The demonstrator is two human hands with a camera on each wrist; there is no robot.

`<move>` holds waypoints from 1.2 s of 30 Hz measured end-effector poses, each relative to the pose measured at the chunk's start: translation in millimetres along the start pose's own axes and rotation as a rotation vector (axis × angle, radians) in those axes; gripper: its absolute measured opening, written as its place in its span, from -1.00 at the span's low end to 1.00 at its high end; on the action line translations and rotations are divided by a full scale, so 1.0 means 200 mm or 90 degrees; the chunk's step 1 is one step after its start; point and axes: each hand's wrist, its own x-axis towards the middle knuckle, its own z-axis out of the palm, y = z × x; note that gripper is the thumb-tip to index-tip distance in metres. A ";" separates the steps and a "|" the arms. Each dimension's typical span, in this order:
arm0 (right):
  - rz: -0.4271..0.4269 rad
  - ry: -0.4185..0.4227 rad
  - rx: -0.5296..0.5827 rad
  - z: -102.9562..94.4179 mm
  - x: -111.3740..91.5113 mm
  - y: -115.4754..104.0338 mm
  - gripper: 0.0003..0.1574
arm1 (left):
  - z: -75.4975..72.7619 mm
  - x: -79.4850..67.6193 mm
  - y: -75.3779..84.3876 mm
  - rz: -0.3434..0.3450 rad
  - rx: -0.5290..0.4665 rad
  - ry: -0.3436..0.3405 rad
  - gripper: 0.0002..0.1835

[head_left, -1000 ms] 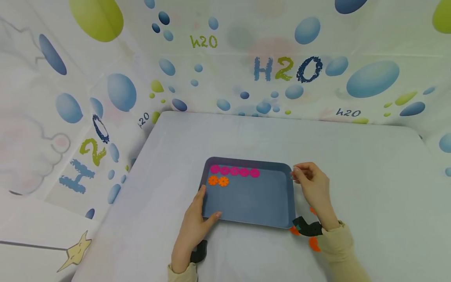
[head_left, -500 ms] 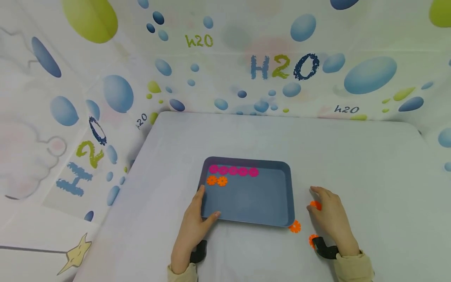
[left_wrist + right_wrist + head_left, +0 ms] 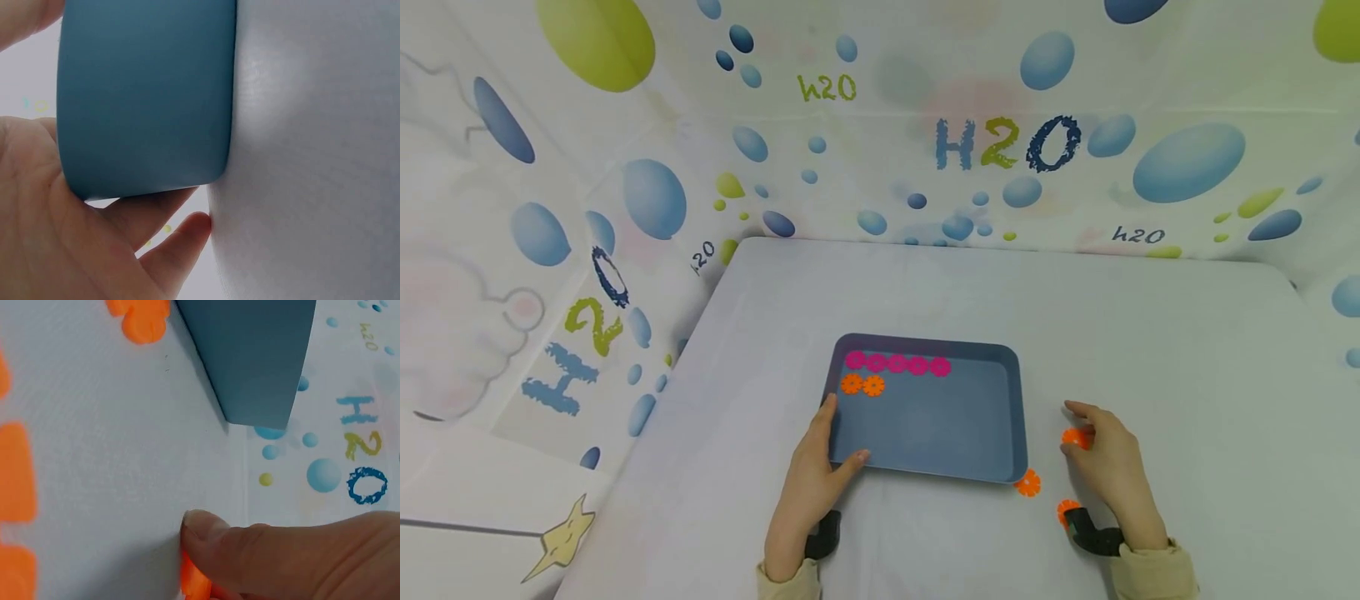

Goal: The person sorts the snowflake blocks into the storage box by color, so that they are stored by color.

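A shallow blue-grey tray lies on the table, with my left hand holding its near left corner. The thumb rests along the front rim and the fingers are at the left side. Inside, a row of several pink notched discs runs along the back, with two orange notched discs in front at the left. Right of the tray, my right hand pinches an orange disc at the tabletop. In the right wrist view the thumb covers much of this disc.
A loose orange disc lies at the tray's near right corner. Another orange disc is partly hidden by the black wrist mount. A white cloth covers the table, and a curtain with printed drops hangs behind it.
My right hand has come from the tray's right rim toward me and to the right, down to the loose orange disc, which has shifted slightly right. The left hand stays at the tray.
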 end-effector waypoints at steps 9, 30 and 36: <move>0.020 -0.001 0.002 -0.01 -0.01 -0.01 -0.40 | 0.00 0.00 0.00 -0.003 -0.001 0.001 -0.05; 0.166 -0.028 0.189 -0.06 0.06 0.01 -0.57 | 0.01 0.00 -0.01 0.009 0.017 0.012 -0.07; 0.119 0.020 0.217 -0.08 0.13 -0.07 -0.53 | 0.01 0.00 -0.01 0.009 0.014 0.013 -0.06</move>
